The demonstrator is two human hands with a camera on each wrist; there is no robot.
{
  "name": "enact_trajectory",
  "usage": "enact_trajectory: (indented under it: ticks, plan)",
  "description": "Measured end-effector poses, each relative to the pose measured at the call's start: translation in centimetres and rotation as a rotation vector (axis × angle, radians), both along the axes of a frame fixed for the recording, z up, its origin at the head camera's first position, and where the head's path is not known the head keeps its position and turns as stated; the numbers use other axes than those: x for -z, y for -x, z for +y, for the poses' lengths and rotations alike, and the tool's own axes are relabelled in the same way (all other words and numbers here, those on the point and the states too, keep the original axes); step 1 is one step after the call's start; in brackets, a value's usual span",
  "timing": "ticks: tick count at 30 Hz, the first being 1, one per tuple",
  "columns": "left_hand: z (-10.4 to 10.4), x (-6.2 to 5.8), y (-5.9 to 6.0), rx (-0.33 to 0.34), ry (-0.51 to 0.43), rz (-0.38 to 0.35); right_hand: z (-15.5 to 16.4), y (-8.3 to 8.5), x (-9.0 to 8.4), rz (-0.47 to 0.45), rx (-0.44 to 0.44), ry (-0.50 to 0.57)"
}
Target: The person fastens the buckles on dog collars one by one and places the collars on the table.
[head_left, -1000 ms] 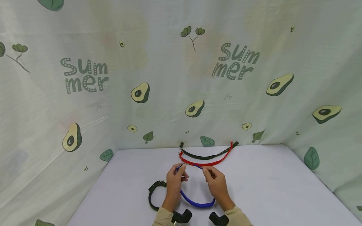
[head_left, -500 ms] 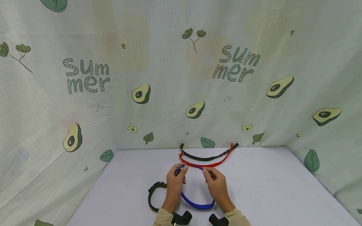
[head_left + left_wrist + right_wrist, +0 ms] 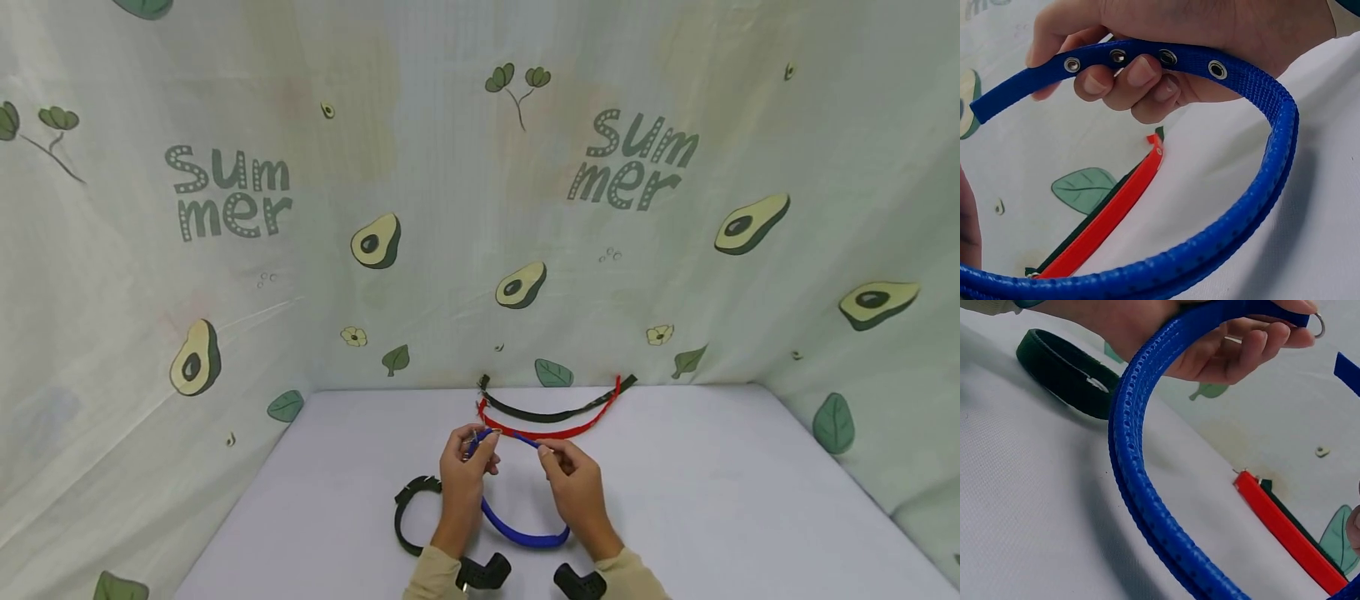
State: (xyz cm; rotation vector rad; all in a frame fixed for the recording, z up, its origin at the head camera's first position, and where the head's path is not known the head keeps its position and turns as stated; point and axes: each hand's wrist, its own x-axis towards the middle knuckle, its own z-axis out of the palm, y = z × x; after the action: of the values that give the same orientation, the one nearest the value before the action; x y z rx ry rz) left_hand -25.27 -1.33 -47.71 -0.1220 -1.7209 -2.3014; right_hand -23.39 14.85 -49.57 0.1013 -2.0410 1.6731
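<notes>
A blue collar is held in a loop above the white table, its two ends apart. My left hand pinches the end with metal hardware; a metal ring pokes out past the fingertips in the right wrist view. My right hand pinches the other strap end, where several metal eyelets show in the left wrist view. That strap's free tip points toward the left hand. The left fingers hide most of the hardware.
A black-green collar lies curled on the table, left of my left wrist. Farther back, a red collar and a dark green collar lie side by side. A printed curtain hangs behind.
The left fingers shift slightly around the hardware end of the blue collar. The right hand stays nearly still, and the head view tilts a little.
</notes>
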Motion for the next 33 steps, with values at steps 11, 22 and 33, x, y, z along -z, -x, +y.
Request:
enact_trajectory:
  ticks: [11,22,33]
  plan:
    - [-0.1,0.5,-0.3,-0.023,0.014,-0.028,-1.2,-1.1,-1.2,-0.038,-0.038,0.016]
    - [1.2,0.6,0.0,0.021,0.018,-0.046,-0.8,-1.2,-2.3,-0.010,-0.024,-0.003]
    - [1.4,-0.3,0.2,0.063,0.090,-0.069,-0.4,0.1,-1.0,0.017,-0.059,-0.018]
